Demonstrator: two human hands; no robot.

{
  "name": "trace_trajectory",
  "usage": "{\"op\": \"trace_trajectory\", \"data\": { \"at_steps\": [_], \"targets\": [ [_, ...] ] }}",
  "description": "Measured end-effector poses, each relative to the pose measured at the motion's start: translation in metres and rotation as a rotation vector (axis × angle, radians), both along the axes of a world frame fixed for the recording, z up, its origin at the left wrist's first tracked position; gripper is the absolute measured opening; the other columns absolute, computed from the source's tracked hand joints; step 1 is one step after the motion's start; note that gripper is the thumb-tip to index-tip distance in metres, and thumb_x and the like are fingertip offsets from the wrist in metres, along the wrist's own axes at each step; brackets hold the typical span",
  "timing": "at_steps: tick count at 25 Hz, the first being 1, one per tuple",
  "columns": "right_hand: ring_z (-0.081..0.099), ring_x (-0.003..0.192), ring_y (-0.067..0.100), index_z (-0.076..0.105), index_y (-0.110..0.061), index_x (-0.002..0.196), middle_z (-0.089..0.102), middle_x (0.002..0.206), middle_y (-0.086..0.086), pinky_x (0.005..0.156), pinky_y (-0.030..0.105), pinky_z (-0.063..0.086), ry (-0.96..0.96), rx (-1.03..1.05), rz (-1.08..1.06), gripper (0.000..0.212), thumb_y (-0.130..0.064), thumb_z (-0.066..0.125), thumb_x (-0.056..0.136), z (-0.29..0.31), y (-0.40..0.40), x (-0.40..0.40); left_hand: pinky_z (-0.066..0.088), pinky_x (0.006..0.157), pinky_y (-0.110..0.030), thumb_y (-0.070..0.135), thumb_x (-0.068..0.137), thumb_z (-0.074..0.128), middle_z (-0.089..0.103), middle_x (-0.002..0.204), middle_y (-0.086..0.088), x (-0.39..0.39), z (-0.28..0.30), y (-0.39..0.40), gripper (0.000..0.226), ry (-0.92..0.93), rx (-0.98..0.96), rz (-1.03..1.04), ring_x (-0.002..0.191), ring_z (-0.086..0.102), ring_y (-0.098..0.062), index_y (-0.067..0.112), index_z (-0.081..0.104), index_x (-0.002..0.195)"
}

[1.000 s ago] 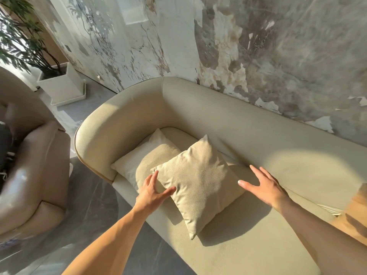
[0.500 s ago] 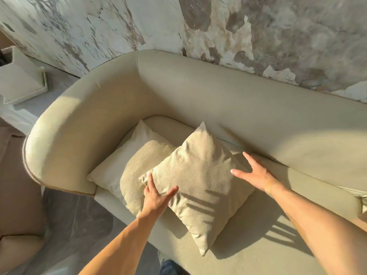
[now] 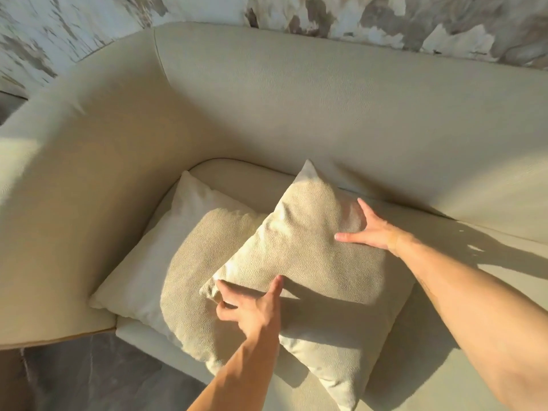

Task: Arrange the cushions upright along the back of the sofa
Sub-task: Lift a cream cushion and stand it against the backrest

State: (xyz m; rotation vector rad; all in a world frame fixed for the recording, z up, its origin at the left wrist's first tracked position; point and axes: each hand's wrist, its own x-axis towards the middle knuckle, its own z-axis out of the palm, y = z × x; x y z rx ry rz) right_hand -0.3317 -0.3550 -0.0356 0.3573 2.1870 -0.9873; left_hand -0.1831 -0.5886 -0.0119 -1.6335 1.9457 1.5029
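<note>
**Head view: both hands on the top cushion**

Head camera looks down on our two bare arms reaching over a cream, curved-back upholstered sofa. Two cushions lie on its seat, at the left end, where the backrest curves round into the arm.

The textured beige square cushion lies flat, turned like a diamond: one corner points toward the backrest, the opposite corner reaches the near edge of the seat. It overlaps the right part of a second cushion, a paler cream square cushion, which lies flat beneath it and further left, close to the sofa arm. Half of that lower cushion sits in shadow. Neither cushion stands upright yet.

Our left hand is at the left corner of the beige cushion. The thumb lies on top of the fabric and the fingers curl at the corner's edge, so the hand is pinching that corner. Our right hand rests on the far right edge of the same cushion, spread wide, thumb laid across the top face and index finger stretched along the edge toward the backrest. We cannot tell whether its other fingers reach under the cushion.

Low sunlight falls from the right, throwing long shadows of both arms across the cushion and the seat. Behind the sofa runs a mottled grey and white wall, and a dark grey floor shows at near left.
</note>
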Motion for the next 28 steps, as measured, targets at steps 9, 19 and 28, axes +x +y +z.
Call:
{"op": "trace_trajectory", "data": {
  "at_steps": [9,19,28],
  "targets": [
    [0.015,0.149,0.03,0.012,-0.004,0.152,0.016,0.162,0.015,0.117,0.039,0.019,0.041,0.093,-0.03,0.129,-0.054,0.086,0.06,0.02,0.02,0.013,0.038,0.107,-0.053,0.038,0.062,0.089,0.026,0.149,-0.019,-0.005,0.011,0.008,0.126,0.006,-0.054,-0.073,0.127,0.044,-0.043,0.044,0.002,0.152],
    [0.032,0.139,0.014,-0.02,-0.016,0.153,0.029,0.158,0.004,0.118,0.042,0.016,-0.004,-0.26,-0.616,0.134,-0.047,0.082,0.071,0.093,0.139,0.081,0.05,0.093,-0.056,0.024,0.06,0.085,0.033,0.121,-0.009,-0.1,0.089,0.089,0.117,0.346,-0.161,-0.726,0.11,0.049,-0.039,0.055,0.01,0.145],
    [0.028,0.145,0.024,-0.031,-0.024,0.148,0.011,0.164,-0.003,0.103,0.052,0.045,0.171,-0.19,-0.787,0.153,-0.065,0.083,0.055,0.142,0.214,0.07,0.048,0.081,-0.035,0.02,0.065,0.089,0.031,0.118,-0.007,-0.176,0.134,0.176,0.123,0.496,-0.145,-0.987,0.083,0.044,-0.021,0.047,0.004,0.151]
  ]
}}
